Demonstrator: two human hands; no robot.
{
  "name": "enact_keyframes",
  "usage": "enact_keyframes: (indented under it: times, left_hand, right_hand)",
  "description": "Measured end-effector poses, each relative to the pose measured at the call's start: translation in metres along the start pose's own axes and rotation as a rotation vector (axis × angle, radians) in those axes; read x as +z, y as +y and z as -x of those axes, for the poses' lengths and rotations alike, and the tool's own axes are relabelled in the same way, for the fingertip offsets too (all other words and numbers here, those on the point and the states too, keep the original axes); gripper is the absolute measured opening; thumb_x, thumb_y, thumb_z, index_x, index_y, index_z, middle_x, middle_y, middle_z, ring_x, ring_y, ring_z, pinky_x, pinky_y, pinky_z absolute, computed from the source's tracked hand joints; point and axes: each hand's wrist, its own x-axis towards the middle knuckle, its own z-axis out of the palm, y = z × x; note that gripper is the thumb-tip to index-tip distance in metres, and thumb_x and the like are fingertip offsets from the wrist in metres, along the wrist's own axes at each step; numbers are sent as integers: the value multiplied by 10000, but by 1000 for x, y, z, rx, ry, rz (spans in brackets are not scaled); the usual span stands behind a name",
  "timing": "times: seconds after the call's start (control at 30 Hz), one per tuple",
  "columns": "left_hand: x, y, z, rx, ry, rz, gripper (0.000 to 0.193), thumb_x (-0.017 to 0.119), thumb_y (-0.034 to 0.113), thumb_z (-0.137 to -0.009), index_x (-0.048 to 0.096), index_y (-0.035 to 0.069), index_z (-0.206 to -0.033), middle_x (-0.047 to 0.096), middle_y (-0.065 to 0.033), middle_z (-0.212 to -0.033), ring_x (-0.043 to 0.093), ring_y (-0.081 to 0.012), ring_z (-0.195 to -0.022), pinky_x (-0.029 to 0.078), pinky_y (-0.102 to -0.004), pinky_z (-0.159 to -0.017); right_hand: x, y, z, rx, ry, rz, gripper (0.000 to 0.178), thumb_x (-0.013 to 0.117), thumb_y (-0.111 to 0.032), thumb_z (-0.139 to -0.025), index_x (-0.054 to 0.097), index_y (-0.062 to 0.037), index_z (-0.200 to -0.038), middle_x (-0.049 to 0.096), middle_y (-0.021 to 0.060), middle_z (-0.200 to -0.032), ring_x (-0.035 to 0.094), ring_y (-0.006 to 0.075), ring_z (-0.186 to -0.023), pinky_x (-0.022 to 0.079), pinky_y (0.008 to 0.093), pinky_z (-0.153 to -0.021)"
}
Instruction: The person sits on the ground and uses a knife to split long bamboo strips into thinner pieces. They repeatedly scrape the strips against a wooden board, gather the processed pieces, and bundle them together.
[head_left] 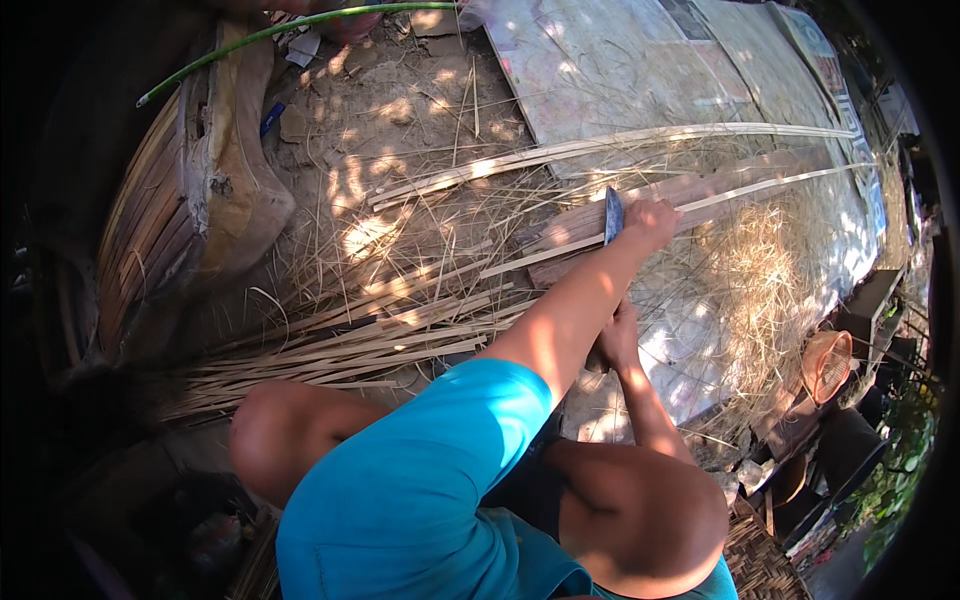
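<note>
My left hand (652,222) reaches forward and is closed on a knife with a broad grey blade (613,214). The blade stands against a long thin bamboo strip (760,188) that runs from the middle to the far right across a wooden plank (580,222). My right hand (620,335) is lower, near my knees, with its fingers curled around a small dark object (598,358) that I cannot make out. A second long bamboo strip (640,140) lies further back.
A pile of split bamboo strips (340,345) lies on the ground to the left. Loose shavings (760,290) are heaped at the right on a printed sheet (620,70). A stack of curved bamboo slats (140,230) and a green pole (270,32) are at left, a woven basket (828,362) at right.
</note>
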Motion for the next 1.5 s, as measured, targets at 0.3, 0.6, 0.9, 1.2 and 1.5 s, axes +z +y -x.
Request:
enact_keyframes:
  times: [0.3, 0.6, 0.9, 1.2, 1.5]
  left_hand:
    - [-18, -7, 13, 110, -62, -123, 461, 407, 390, -1079, 663, 19, -1174, 681, -190, -1202, 682, -357, -1080, 534, -457, -917]
    - [-167, -141, 159, 136, -716, -704, 694, 271, 515, -1093, 685, -41, -1051, 699, -262, -1084, 643, -439, -1115, 493, -548, -999]
    - [-52, -215, 292, -83, 6, 286, 393, 478, 336, -1082, 649, 9, -949, 623, -112, -703, 556, -186, -655, 478, -347, -664]
    - [-50, -206, 293, -63, 2, -162, 424, 400, 389, -1070, 550, -5, -1021, 662, -321, -775, 656, -521, -798, 516, -597, -760]
    - [-53, -205, 276, -227, -179, 288, 553, 378, 425, -1087, 618, 9, -814, 636, -155, -703, 603, -338, -677, 481, -463, -690]
  right_hand:
    - [39, 15, 48, 58, -451, 192, 355, 589, -261, -1022, 502, -9, -1257, 673, 108, -908, 675, 182, -714, 587, 344, -675]
    - [-72, -24, 41, -307, 365, 1007, 564, 634, -112, -890, 425, -23, -1406, 579, 273, -1025, 661, 480, -864, 571, 511, -695]
    - [-29, -6, 16, -266, 150, 1082, 431, 486, -429, -1051, 490, -127, -1359, 644, 282, -1026, 690, 454, -855, 554, 542, -687]
    - [12, 7, 27, -446, 68, 1110, 479, 519, -446, -1036, 507, -165, -1424, 671, 253, -943, 684, 462, -808, 559, 528, -729]
    - [-81, -28, 17, -239, 448, 886, 299, 552, -318, -1028, 580, -74, -1197, 679, 252, -842, 673, 468, -810, 527, 566, -728]
